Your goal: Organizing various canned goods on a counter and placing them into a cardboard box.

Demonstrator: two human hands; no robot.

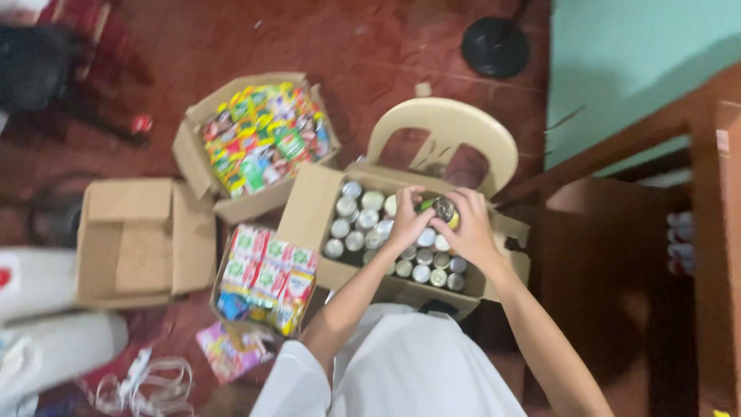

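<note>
Holding one green-and-yellow can (441,210) with both hands over the open carton of cans (309,212), which sits on the cream plastic chair (448,127). Our left hand (407,220) is curled around the can's 9 o'clock side, our right hand (468,228) wraps its 3 o'clock side; fingers of both closed on it, lid end toward the camera. The can sits just above the carton's 1 o'clock corner, silver tops packed tight below.

Around it, on the red floor: a box of colourful sachets (262,139) at 10 o'clock, an empty carton (143,239) at 9, a tray of small drink packs (266,278) at 8.

Risks, as we judge them:
- Grip is on the rounded wall; a slip drops the can onto the others and could dent them.
- Carton overhangs the chair seat; leaning on one edge could tip it.
- Frame is blurred, so exact finger contact is unclear.
</note>
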